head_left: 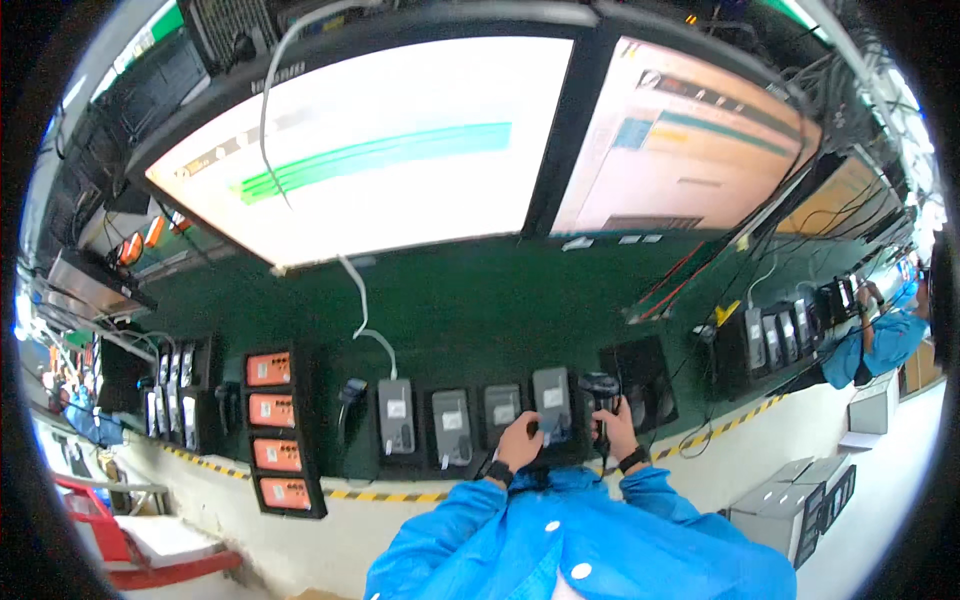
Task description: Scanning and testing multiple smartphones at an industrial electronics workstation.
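My right hand [617, 427] is wrapped round the handle of a black handheld barcode scanner [600, 386], its head over the green bench. Just left of it, my left hand [518, 444] has curled fingers at the left edge of a flat grey boxy device [551, 392] with a label on its face. The fingertips seem to grip that edge, though they are partly hidden. Farther left, similar grey devices [502, 403], [452, 416] and one with a white cable plugged into its top [396, 408] lie in black trays.
A black rack of orange-faced boxes [273, 410] and another scanner [349, 400] stand to the left. Two large monitors [400, 140] [680, 150] hang above the bench. More devices [770, 335] are racked at right, near a co-worker in blue [885, 340]. Striped tape [400, 496] marks the bench edge.
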### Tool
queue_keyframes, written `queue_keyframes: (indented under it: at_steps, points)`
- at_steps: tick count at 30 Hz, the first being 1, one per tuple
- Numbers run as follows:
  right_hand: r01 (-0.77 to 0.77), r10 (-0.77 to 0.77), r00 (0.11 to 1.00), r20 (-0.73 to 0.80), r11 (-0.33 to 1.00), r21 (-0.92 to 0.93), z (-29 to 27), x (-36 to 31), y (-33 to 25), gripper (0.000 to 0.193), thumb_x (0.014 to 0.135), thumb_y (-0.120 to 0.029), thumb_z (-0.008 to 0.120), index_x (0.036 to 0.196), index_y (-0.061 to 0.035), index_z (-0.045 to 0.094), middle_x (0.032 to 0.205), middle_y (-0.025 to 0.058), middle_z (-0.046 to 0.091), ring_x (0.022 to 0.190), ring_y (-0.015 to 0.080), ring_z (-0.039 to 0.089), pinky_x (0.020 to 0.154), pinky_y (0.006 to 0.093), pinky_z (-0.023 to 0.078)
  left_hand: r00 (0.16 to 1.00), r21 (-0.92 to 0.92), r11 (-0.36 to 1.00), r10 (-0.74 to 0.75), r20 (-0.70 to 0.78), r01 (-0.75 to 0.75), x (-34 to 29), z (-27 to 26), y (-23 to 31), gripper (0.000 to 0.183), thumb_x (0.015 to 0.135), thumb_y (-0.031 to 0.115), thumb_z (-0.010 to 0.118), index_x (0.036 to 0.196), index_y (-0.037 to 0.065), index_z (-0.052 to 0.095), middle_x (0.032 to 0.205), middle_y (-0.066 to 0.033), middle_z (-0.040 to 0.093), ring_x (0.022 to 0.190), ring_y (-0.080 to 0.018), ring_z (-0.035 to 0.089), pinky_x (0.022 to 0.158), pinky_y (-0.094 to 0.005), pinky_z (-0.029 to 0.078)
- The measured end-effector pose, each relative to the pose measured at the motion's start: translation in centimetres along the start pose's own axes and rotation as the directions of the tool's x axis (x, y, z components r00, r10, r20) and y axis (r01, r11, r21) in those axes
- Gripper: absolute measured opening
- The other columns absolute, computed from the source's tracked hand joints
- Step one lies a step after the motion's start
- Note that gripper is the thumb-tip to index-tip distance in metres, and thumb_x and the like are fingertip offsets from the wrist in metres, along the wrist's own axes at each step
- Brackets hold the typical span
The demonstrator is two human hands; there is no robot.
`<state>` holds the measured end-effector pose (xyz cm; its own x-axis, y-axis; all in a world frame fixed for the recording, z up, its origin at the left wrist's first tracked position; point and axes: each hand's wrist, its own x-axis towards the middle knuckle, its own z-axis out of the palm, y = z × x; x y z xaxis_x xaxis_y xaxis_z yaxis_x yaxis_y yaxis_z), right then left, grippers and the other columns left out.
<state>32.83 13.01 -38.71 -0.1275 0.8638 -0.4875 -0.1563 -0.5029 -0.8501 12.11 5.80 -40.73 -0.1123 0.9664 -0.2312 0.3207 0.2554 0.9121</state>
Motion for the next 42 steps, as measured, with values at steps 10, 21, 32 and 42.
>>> queue_keyframes:
  at_steps: [10, 21, 32, 42]
  points:
    - [0.186, -0.432, 0.851, -0.299, 0.780, -0.597, -4.1, 8.7, 10.5, 0.043, 0.069, -0.025, 0.073, 0.094, 0.0003, 0.050, 0.075, 0.0115, 0.050, 0.072, 0.0322, 0.048, 0.070, 0.0397, 0.041, 0.938, 0.310, 0.921, -0.132, -0.320, 0.235, 4.5, 5.2, 1.5, 0.069, 0.070, 0.033, 0.067, 0.125, 0.001, 0.041, 0.103, -0.0246, 0.059, 0.095, -0.0403, 0.057, 0.080, -0.0463, 0.048]
    - [0.206, -0.195, 0.963, -0.185, 0.978, 0.039, 0.0, -0.8, 3.0, 0.019, 0.093, -0.028, 0.052, 0.092, -0.0092, 0.051, 0.082, 0.0010, 0.059, 0.069, 0.0102, 0.056, 0.058, 0.0239, 0.045, 0.914, -0.953, 0.091, -0.321, 0.248, 0.290, 3.4, 0.2, 1.3, 0.039, 0.093, 0.031, 0.040, 0.112, 0.000, 0.052, 0.073, -0.0045, 0.054, 0.059, -0.0166, 0.052, 0.056, -0.0318, 0.042]
    - [-0.019, 0.019, 0.985, -0.173, 1.000, -0.001, 1.0, -1.2, 4.4, 0.027, 0.094, -0.035, 0.047, 0.093, -0.0085, 0.050, 0.086, 0.0035, 0.061, 0.069, 0.0112, 0.058, 0.058, 0.0249, 0.047, 0.918, -0.920, -0.075, -0.071, 0.389, 0.384, -2.7, -5.5, 5.2, 0.072, 0.087, 0.059, 0.035, 0.130, 0.001, 0.041, 0.092, -0.0101, 0.057, 0.066, -0.0193, 0.050, 0.053, -0.0312, 0.040]
    - [-0.040, 0.035, 0.993, -0.109, 0.998, -0.041, 2.6, -0.6, 5.4, 0.025, 0.094, -0.034, 0.048, 0.093, -0.0087, 0.051, 0.086, 0.0036, 0.060, 0.069, 0.0111, 0.058, 0.057, 0.0248, 0.047, 0.966, -0.948, -0.219, -0.066, 0.249, 0.229, -3.6, -6.4, 4.2, 0.060, 0.080, 0.033, 0.046, 0.130, 0.000, 0.039, 0.126, -0.0124, 0.050, 0.082, -0.0227, 0.052, 0.061, -0.0355, 0.044]
